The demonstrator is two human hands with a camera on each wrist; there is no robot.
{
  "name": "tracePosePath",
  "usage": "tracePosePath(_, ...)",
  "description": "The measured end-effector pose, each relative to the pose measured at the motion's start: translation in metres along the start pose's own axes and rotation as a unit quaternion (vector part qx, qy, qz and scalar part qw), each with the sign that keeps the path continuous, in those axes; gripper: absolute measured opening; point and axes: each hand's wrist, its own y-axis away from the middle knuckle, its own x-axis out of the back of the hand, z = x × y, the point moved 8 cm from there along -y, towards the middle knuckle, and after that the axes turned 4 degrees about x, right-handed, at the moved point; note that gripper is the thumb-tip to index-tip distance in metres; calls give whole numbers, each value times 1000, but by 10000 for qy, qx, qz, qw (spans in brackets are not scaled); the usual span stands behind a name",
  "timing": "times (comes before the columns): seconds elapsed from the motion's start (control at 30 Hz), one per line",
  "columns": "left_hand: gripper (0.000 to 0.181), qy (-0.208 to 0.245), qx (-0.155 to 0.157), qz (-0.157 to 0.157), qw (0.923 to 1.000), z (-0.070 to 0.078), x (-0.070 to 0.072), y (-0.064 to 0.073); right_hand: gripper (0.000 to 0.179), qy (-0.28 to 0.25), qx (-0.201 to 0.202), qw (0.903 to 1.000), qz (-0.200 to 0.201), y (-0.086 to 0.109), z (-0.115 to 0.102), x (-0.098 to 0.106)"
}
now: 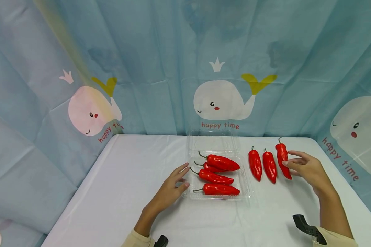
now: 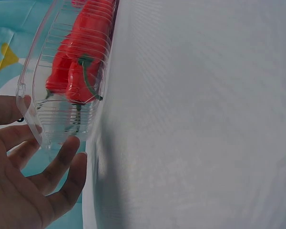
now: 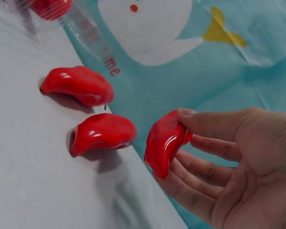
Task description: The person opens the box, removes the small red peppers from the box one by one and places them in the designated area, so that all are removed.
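Note the blue whale-print curtain (image 1: 160, 68) hung close behind the far edge of the white table (image 1: 126, 178); avoid brushing it. Find the clear plastic box (image 1: 243, 181) on the table, lid (image 1: 212, 143) opened back toward the curtain. Steady the box with the left hand (image 1: 170, 190), fingers spread apart and resting at its left side, without squeezing the thin wall. Pinch with the right hand (image 1: 307, 168), thumb and fingers clamped on the rightmost red pepper (image 1: 283, 159), around the body, firmly enough for slick skin. Steer clear of two loose peppers (image 1: 269, 167) lying between that hand and the box. Count four peppers (image 1: 221, 189) inside the box, lying crosswise. Avoid gripping by the thin stem (image 1: 279, 140).
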Motion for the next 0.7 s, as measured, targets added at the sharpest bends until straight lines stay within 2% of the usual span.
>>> tracePosePath(0.37, 58, 10, 5, -29, 10000, 1, 0, 0, 83, -41, -585, 9981, -203, -1, 22, 1)
tracePosePath(0.7, 56, -32, -81, 5, 10000, 3, 1, 0, 83, -18, -836, 9963, -193, -7, 39, -1)
